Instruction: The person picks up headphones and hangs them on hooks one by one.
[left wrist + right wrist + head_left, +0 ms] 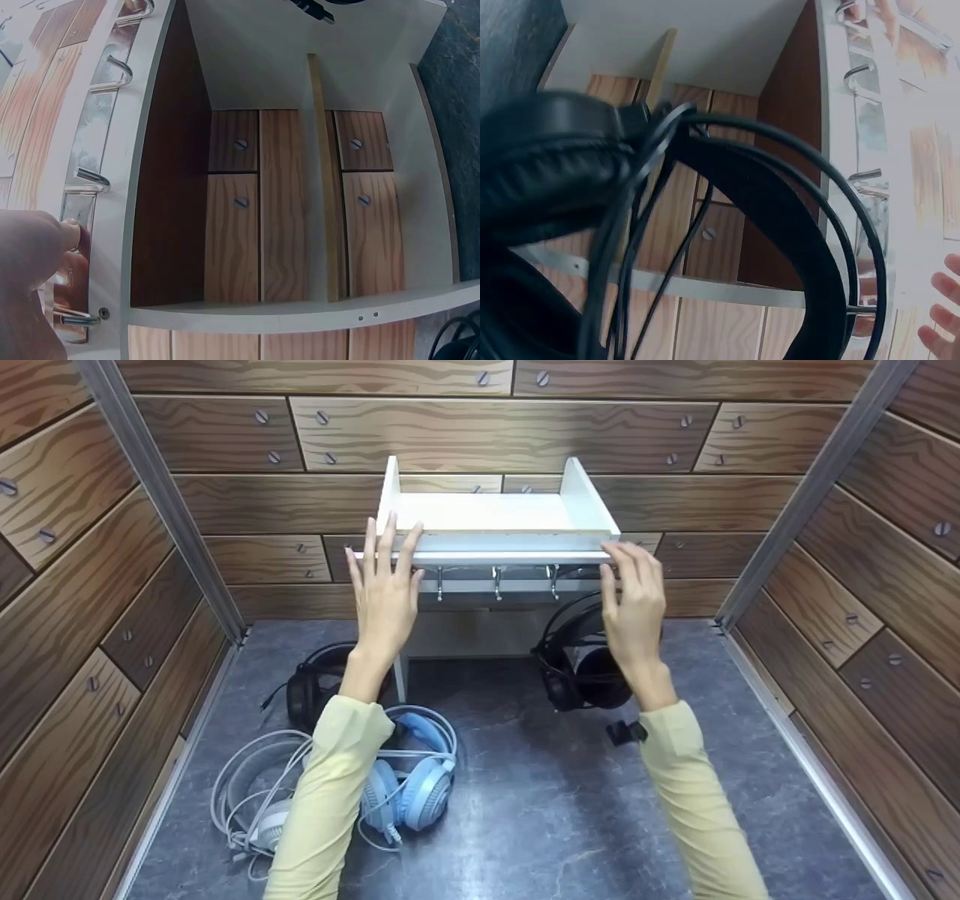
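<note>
The white shelf's [484,514] long front edge runs crosswise from hand to hand: on its left end the left hand [386,596] rests, fingers spread; at its right end the right hand [636,607], fingers loosely parted, is nearer the black headset [559,686] hanging below

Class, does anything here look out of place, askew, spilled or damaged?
Nothing looks spilled or damaged. Mildly untidy, perhaps: the light-blue over-ear headset and white over-ear headset lie on the grey marbled surface, while a black over-ear headset hangs from the white board rack.
</note>
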Demonstrator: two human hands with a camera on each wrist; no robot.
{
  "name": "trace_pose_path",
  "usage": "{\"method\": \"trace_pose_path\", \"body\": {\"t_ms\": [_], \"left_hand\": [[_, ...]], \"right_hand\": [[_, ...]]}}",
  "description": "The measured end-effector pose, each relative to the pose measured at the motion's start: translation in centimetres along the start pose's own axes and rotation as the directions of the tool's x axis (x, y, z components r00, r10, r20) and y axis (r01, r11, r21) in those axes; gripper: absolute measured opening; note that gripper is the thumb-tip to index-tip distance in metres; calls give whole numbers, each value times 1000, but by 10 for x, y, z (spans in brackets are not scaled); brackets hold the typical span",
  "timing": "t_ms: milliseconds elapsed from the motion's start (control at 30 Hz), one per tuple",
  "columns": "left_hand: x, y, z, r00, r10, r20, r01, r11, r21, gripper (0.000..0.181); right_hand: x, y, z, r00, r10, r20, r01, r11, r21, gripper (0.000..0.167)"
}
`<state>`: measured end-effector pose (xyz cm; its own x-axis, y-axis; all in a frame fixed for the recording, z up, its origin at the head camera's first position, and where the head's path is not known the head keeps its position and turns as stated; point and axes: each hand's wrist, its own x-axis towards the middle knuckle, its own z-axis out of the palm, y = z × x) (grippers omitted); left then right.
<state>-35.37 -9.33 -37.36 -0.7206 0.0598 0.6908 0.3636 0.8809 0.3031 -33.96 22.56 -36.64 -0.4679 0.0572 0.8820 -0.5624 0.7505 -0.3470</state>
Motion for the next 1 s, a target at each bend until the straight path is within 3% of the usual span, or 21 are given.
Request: {"method": "trace_pose_path", "body": {"t_ms": [100, 233, 433, 633, 1000], "left_hand": [[0, -1, 1, 1000, 1, -6, -1, 1000, -12, 61], [0, -1, 1, 1000, 0, -6, 0, 1000, -3, 62], [0, -1, 1, 1000, 8, -13, -8, 1000, -1, 62], [0, -2, 1, 1000, 11, -20, -11, 1000, 0, 62], [-2, -4, -1, 997, 41, -62, -45, 998, -52, 58]], "right_hand": [[9, 2, 9, 994, -38, 105, 44, 997, -57, 35], [19, 4, 19, 971, -74, 227, 109, 984, -143, 45], [29, 11, 27, 947, -44, 317, 115, 971, -210, 48], [31, 15, 29, 939, -59, 339, 141, 964, -224, 45], [30, 21, 30, 943, -91, 321, 161, 967, -197, 44]]}}
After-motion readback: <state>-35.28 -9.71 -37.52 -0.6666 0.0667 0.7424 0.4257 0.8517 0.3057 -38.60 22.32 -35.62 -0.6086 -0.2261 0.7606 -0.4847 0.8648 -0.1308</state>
